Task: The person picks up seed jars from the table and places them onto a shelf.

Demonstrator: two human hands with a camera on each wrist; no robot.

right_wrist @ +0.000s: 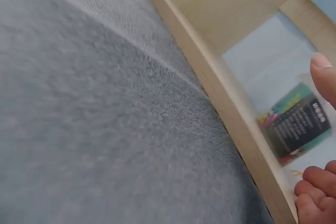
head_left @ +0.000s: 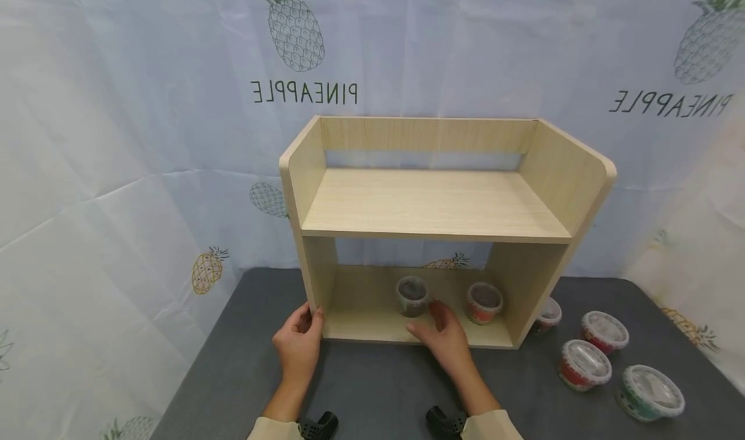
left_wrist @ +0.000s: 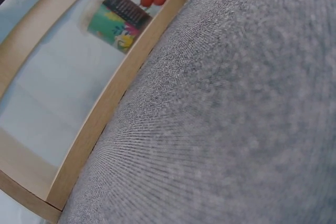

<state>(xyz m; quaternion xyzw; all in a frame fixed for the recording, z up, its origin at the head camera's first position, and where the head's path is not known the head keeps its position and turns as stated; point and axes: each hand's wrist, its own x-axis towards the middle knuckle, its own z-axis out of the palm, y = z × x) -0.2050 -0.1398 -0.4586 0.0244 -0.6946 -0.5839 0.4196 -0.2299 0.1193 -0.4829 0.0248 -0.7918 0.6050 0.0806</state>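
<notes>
The right hand has a wide grip, thumb and fingers apart around the front of the green cup; whether any fingertip touches the cup, the views do not settle. In the right wrist view the thumb overlaps the cup's edge and the curved fingers lie on its other side. The left hand has a narrow grip at the lower front edge of the shelf's left side panel, with the thumb in front and the fingers toward the outside.

The green cup stands upright on the shelf's lower board, near the middle. It has a see-through lid, and the wrist views show a black label panel with pink and yellow print beside it. To its right, near the right side panel, stands a red cup.

The shelf is pale wood, with a second board above, and stands on a dark grey surface. Right of it are four more lidded cups: one partly hidden by the side panel, two red, and a green one nearest the front. Behind hangs a pale cloth printed with pineapples and mirrored lettering. Each wrist carries a black device beside a cream sleeve.
</notes>
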